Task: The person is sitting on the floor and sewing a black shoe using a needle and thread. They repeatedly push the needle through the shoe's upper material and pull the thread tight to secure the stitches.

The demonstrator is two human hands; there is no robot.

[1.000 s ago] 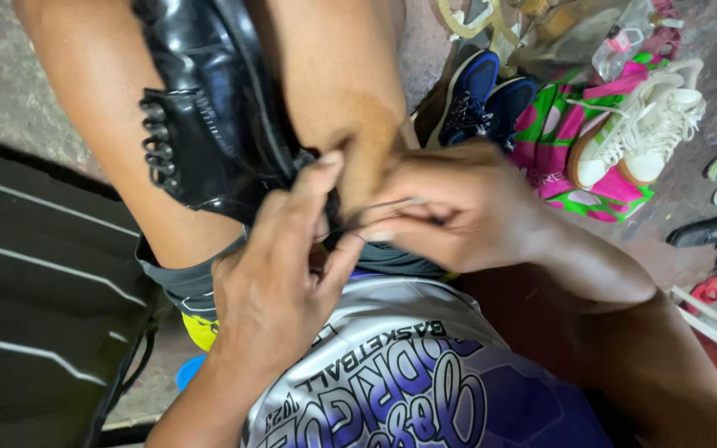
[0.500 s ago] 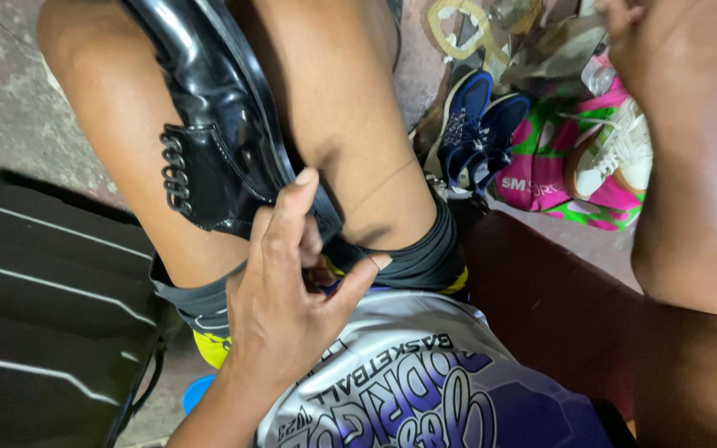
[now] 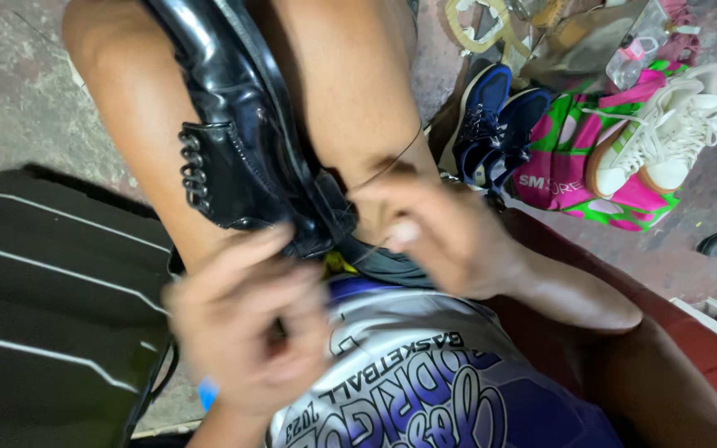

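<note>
Seated, both hands work at a black leather shoe: right hand pinching a thread, left hand blurred, grip unclear.

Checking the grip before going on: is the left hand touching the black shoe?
Cannot tell. In the head view the left hand is motion-blurred just below the heel end of the black shoe; fingers overlap its edge, but no contact or gap shows plainly.

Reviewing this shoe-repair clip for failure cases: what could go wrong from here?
1. The thin thread runs taut across the bare leg; a hard pull by the right hand may snap it or chafe skin.
2. The black shoe is only wedged between the knees, so it could slip.
3. The left hand is motion-blurred; its grip is unclear.
</note>
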